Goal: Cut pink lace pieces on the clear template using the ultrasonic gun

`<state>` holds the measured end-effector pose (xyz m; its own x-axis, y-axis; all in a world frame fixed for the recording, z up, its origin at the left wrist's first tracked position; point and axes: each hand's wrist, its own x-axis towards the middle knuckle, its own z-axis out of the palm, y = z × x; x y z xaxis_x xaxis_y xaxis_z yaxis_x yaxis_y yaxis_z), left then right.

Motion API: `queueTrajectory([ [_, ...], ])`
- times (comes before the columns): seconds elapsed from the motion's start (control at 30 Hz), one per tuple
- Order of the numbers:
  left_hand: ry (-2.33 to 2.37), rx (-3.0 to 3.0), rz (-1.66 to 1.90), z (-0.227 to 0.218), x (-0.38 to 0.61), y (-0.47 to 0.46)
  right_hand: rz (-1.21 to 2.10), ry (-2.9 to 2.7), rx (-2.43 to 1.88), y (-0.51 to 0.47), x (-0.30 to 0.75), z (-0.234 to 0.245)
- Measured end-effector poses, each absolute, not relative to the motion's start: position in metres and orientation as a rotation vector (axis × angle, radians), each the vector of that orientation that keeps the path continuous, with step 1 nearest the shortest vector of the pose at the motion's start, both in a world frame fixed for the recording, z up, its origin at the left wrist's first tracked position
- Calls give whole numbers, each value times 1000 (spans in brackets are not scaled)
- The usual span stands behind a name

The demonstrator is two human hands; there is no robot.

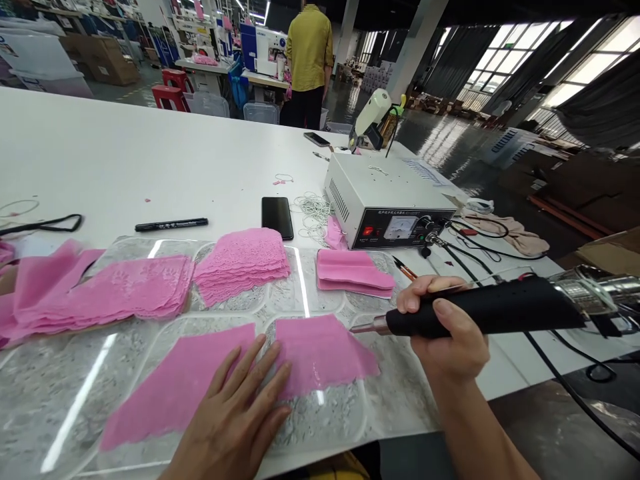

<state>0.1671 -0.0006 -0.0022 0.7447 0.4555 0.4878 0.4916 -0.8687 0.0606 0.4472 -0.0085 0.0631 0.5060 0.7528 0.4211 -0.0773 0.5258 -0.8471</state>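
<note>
My left hand (245,407) lies flat with its fingers stretched out, over the neighbouring edges of two pink fabric pieces. The larger pink piece (180,373) spreads to its left. A smaller pink piece (320,357) lies under and beyond its fingertips. My right hand (450,327) is wrapped round the black handle of an ultrasonic welding gun (500,310). The gun's metal tip points left, at the right edge of the smaller piece; I cannot tell whether it touches. Both pieces rest on a clear, patterned plastic mat (340,420).
Stacked pink lace (243,263) and folded pink fabric (353,270) lie behind the pieces, with more lace (125,287) left. A phone (277,217) and marker (171,225) lie farther back. Cables run from a grey control box (390,200). A person (310,60) stands beyond the table.
</note>
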Motion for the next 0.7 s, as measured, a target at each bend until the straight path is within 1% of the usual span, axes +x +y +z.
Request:
queueTrajectory([
  [0.5,-739,-2868,-741,-1,168,3,605,-909,-889,-22,449,57],
  [0.7,-720,-2916,-874,2,166,-1,541,-825,-877,-29,455,59],
])
